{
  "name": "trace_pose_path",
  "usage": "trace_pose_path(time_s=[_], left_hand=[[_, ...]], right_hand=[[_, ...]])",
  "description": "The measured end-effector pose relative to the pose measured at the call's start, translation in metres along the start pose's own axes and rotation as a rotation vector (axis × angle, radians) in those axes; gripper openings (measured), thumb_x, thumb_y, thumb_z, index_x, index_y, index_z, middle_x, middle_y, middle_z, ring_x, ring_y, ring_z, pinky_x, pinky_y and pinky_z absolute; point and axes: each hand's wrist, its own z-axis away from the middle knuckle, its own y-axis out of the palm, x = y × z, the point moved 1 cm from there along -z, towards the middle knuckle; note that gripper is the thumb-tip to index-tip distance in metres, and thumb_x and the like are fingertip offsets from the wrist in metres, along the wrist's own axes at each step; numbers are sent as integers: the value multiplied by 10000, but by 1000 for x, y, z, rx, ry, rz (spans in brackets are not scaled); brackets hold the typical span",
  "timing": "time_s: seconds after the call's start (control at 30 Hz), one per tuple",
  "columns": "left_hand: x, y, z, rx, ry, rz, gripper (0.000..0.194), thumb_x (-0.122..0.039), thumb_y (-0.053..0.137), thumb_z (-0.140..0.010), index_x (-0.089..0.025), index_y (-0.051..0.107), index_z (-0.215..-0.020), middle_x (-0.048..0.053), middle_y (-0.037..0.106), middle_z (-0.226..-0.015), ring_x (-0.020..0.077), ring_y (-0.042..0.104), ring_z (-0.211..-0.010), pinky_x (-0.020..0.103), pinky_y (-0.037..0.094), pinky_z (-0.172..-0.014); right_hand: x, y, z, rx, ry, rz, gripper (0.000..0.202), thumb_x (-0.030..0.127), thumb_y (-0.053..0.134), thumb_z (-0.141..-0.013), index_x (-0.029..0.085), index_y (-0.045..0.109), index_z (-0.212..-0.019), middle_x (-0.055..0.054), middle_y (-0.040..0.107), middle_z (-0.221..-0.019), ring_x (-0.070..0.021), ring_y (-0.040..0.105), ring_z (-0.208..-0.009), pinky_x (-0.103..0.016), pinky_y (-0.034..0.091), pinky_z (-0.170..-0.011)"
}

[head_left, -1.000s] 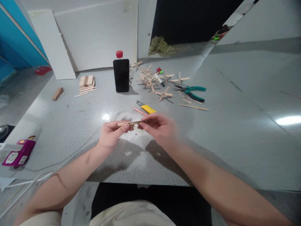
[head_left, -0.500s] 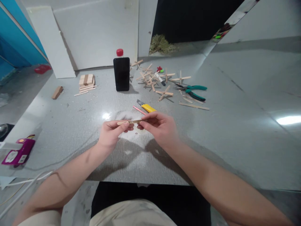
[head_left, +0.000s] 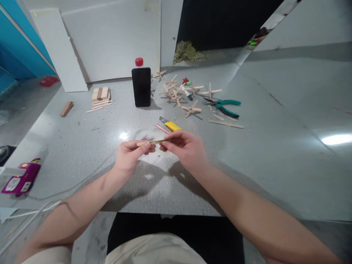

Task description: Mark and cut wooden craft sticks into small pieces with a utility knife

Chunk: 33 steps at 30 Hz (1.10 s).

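Observation:
A thin wooden stick (head_left: 156, 142) is held level above the grey table between both hands. My left hand (head_left: 131, 154) pinches its left part between thumb and fingers, with the rounded tip poking out past the thumb. On the right end, my right hand (head_left: 187, 148) has its thumb and fingers closed. Just beyond the right fingers lie a yellow utility knife (head_left: 172, 126) and a thin pink strip (head_left: 162, 128). Whether the stick is one piece or several is too small to tell.
Behind stands a black phone (head_left: 141, 87) against a red-capped bottle (head_left: 139, 62). Crossed wooden sticks (head_left: 191, 109) and green-handled pliers (head_left: 222, 105) lie right of it. Stacked sticks (head_left: 101, 94), a wooden block (head_left: 66, 109) and a purple power box (head_left: 23, 179) are at left.

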Motion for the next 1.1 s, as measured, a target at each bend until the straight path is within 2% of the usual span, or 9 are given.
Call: trace_pose_path(time_s=[0.1, 0.27, 0.5, 0.6, 0.73, 0.8, 0.87, 0.93, 1.1], left_hand=[[4, -3, -3, 11, -9, -23, 287, -432, 825, -783, -166, 768, -874, 39, 760, -806, 132, 694, -724, 254, 527, -693], [14, -9, -10, 49, -58, -104, 262, -381, 649, -961, -128, 665, -1027, 37, 695, -963, 142, 674, -839, 328, 585, -787], [21, -21, -18, 55, -128, -211, 332, -402, 611, -980, -149, 615, -1196, 81, 652, -1162, 188, 660, -992, 390, 584, -869], [18, -36, -26, 30, -157, -288, 359, -411, 602, -983, -158, 600, -1239, 92, 634, -1220, 206, 650, -1048, 417, 575, -907], [10, -60, -41, 56, -231, -460, 368, -397, 617, -975, -158, 594, -1254, 95, 624, -1246, 218, 644, -1076, 429, 572, -920], [6, -70, -45, 96, -268, -544, 367, -392, 623, -972, -156, 596, -1252, 92, 623, -1248, 222, 643, -1079, 430, 573, -920], [1, -77, -47, 139, -294, -604, 368, -395, 625, -971, -154, 599, -1248, 89, 625, -1243, 225, 644, -1077, 429, 574, -917], [-3, -83, -48, 171, -310, -645, 368, -402, 620, -972, -154, 603, -1243, 87, 627, -1241, 227, 644, -1077, 427, 573, -918], [-10, -95, -49, 230, -342, -713, 374, -407, 617, -974, -156, 600, -1251, 88, 623, -1251, 231, 642, -1085, 430, 572, -923]], right_hand=[[-4, -2, -3, 3, 11, 12, 245, 384, 838, -723, 229, 685, -835, 5, 746, -730, -173, 736, -661, -346, 630, -697], [-10, -3, -11, 24, 39, 28, 270, 420, 836, -719, 230, 686, -838, 0, 739, -732, -184, 734, -679, -369, 625, -723], [-20, -7, -21, -9, 53, 81, 303, 468, 820, -731, 222, 679, -839, -18, 736, -713, -203, 737, -673, -375, 623, -700], [-21, -31, -33, -133, 29, 121, 285, 477, 769, -787, 237, 664, -902, -49, 759, -789, -221, 739, -705, -393, 618, -686], [-18, -82, -55, -385, -30, 204, 302, 496, 732, -806, 266, 603, -953, -50, 744, -848, -206, 693, -658, -395, 596, -662], [-17, -106, -62, -464, -29, 284, 283, 472, 763, -777, 257, 625, -898, -46, 731, -814, -208, 680, -635, -392, 579, -650], [-21, -121, -66, -474, 5, 367, 254, 436, 810, -728, 248, 669, -823, -50, 720, -739, -227, 684, -629, -404, 570, -651], [-26, -127, -68, -455, 39, 412, 255, 445, 828, -691, 248, 685, -768, -52, 711, -681, -245, 691, -617, -410, 566, -628], [-41, -123, -70, -343, 88, 484, 315, 500, 818, -675, 225, 700, -773, -76, 748, -726, -249, 714, -639, -389, 575, -617]])
